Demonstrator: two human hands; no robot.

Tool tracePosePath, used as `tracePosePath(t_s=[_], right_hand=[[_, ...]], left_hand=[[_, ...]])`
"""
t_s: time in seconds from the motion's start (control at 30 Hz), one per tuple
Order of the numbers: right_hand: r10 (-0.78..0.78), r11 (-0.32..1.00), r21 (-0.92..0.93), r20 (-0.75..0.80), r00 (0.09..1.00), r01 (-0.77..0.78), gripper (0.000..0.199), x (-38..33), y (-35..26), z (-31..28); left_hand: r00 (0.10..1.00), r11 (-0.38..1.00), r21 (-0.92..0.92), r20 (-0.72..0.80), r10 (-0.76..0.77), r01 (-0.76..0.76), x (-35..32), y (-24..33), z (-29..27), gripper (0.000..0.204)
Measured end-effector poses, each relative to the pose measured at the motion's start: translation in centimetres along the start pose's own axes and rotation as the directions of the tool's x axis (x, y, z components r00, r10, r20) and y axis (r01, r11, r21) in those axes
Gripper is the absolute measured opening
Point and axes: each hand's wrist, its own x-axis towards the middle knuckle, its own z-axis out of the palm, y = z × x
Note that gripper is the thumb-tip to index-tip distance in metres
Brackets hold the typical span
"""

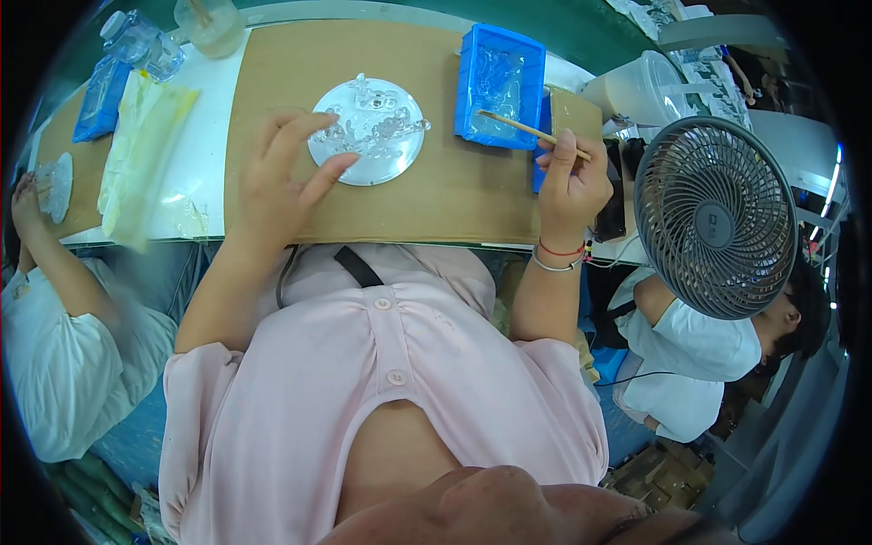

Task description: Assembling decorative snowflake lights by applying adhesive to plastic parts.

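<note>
A round white plate (386, 168) lies on the brown cardboard, bearing several small clear plastic pieces (363, 127) heaped toward its far side. My left hand (283, 168) is at the plate's left edge, its fingers apart and nothing between them. Pinched in my right hand (574, 182) is a thin wooden stick (522, 125), its tip pointing left over the near end of a blue plastic tray (461, 77). Inside that tray are clear pieces or film (500, 77), too indistinct to tell apart.
A grey fan (713, 222) stands close right of my right hand. Behind it is a translucent tub (636, 86). At the left are a clear bottle (150, 50), a blue packet (102, 100) and yellowish-white sheets (145, 145). People sit on both sides of me.
</note>
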Motion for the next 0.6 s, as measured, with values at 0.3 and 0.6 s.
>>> tracePosePath(t_s=[0.3, 0.6], right_hand=[[-0.06, 0.992, -0.102, 0.085, 0.995, 0.069, 0.018, 0.1, -0.3, -0.4], [-0.118, 0.936, 0.329, -0.038, 0.992, 0.124, 0.015, -3.1, -3.7, -1.5]], left_hand=[[0.995, 0.995, -0.09, 0.101, -0.028, 0.038, 0.3, -0.8, -0.4, 0.041], [0.989, 0.973, -0.203, 0.123, -0.082, 0.106, 0.3, -0.9, -0.3, 0.041]])
